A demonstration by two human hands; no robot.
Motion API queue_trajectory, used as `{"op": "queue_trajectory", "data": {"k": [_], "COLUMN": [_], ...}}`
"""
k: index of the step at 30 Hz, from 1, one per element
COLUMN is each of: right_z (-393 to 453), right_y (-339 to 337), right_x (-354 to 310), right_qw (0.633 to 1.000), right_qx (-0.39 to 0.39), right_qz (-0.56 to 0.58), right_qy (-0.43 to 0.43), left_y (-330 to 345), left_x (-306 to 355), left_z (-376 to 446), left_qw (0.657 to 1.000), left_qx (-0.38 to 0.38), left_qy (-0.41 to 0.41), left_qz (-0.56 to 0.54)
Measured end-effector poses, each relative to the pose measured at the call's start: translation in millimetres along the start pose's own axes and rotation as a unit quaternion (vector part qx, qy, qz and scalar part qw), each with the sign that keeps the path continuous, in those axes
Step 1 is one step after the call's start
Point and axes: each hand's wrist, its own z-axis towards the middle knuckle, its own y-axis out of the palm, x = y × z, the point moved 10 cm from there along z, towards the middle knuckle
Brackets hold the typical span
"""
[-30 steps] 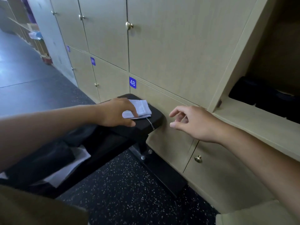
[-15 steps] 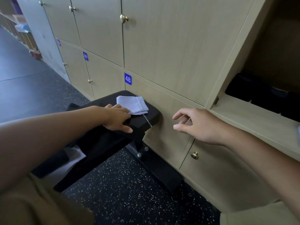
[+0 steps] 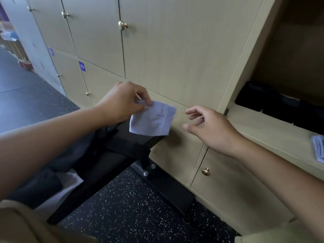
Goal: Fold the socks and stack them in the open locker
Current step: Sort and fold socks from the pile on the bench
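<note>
My left hand [image 3: 125, 100] pinches the top corner of a folded pale lilac sock [image 3: 154, 120] and holds it in the air above the end of a black bench [image 3: 138, 146]. My right hand [image 3: 208, 127] hovers just right of the sock with its fingers loosely spread, holding nothing and not touching it. At the right stands the open locker [image 3: 273, 130]. Dark folded items [image 3: 284, 106] lie at the back of its shelf, and another pale folded sock [image 3: 318, 149] lies at the frame's right edge.
Closed wooden locker doors with brass knobs [image 3: 122, 25] fill the wall behind. Dark clothing [image 3: 75, 155] and a white cloth [image 3: 61, 188] lie on the bench. Below is a speckled black floor [image 3: 133, 213].
My left hand has picked the folded sock up off the bench end and carried it up and to the right. My right hand has stayed open near it.
</note>
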Motion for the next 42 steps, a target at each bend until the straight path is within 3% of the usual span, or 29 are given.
{"op": "queue_trajectory", "data": {"k": [8,13,23,33,42], "right_z": [-6.9,-12.0,-33.5,-57.1,-70.2], "right_y": [-14.5,-33.4,-59.4,-100.3,-112.4], "right_x": [4.0,18.9,32.6,34.7,36.4], "right_qw": [0.986,0.957,0.94,0.965,0.981], "right_qx": [0.066,0.113,0.084,0.097,0.073], "right_qz": [0.147,0.257,0.324,0.245,0.182], "right_qy": [0.037,0.069,0.061,0.012,-0.002], "left_y": [-0.1,3.2,28.7,70.4,93.3], "left_x": [49.1,76.5,115.2,143.4,191.5], "left_z": [-7.7,-6.5,0.5,5.6,-0.2], "left_qw": [0.989,0.979,0.963,0.944,0.918], "left_qx": [-0.031,-0.044,-0.068,-0.132,-0.187], "left_qy": [0.042,0.072,0.104,0.069,0.124], "left_qz": [-0.141,-0.187,-0.241,-0.294,-0.327]}}
